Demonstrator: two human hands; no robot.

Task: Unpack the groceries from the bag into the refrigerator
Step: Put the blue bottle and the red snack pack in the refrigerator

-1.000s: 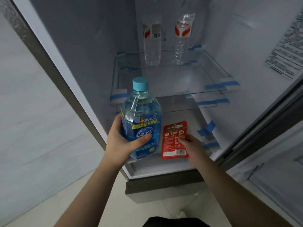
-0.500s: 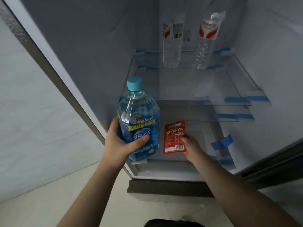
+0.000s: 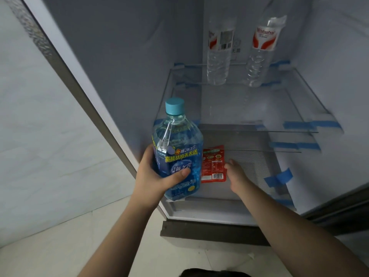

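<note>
My left hand (image 3: 153, 176) grips a large blue drink bottle (image 3: 177, 150) with a light blue cap. It holds the bottle upright at the front left of the refrigerator's bottom floor (image 3: 249, 170). A red snack packet (image 3: 213, 164) lies flat on that floor just right of the bottle. My right hand (image 3: 236, 173) rests against the packet's right edge with fingers loose, and no finger lies over the packet.
Two clear water bottles (image 3: 218, 56) (image 3: 259, 54) stand at the back of the glass shelf (image 3: 289, 108) above. Blue tape strips (image 3: 277, 179) mark the shelf edges and right wall. The refrigerator's left wall (image 3: 119, 76) is close beside the blue bottle.
The red packet has gone deeper into the refrigerator and now lies flat, and my right hand's grip on it has loosened. The blue bottle stays in my left hand. The view has shifted closer.
</note>
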